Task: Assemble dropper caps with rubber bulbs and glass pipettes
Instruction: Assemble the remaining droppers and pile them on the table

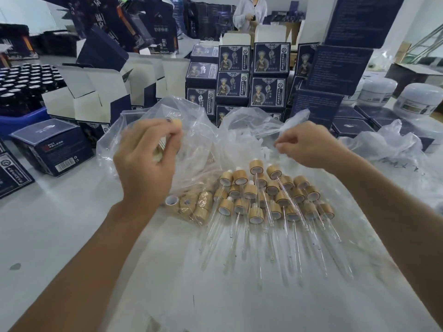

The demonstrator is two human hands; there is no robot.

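Reaching into crinkly plastic this close to a heap of glass is the main hazard: judging from how things lie, a tug on the bag [261, 125] by the right hand [309, 146] could drag its edge across the droppers [271, 202] and roll their pipettes [297, 250] toward the table [48, 236] edge, or knock one against another and chip a tip. The left hand [146, 159] carries a second risk: its grip on the cap [173, 122] looks like a fingertip pinch, blurred with motion, so the cap could slip and drop onto the glass below.

The left hand is curled, fingers and thumb closed on that bamboo cap at its upper end. The right hand is also curled, fingertips pinched together at the bag's mouth; whether they hold a bulb or only plastic I cannot tell.

The finished droppers lie in a pile at about 6 o'clock from the right hand and 4 o'clock from the left, between the two forearms, pipettes pointing toward the person. Loose caps [191, 204] sit in their own bag [148, 130] just at 5 o'clock of the left hand. White bulbs [265, 149] show faintly at 9 o'clock of the right hand, just beside its fingertips.
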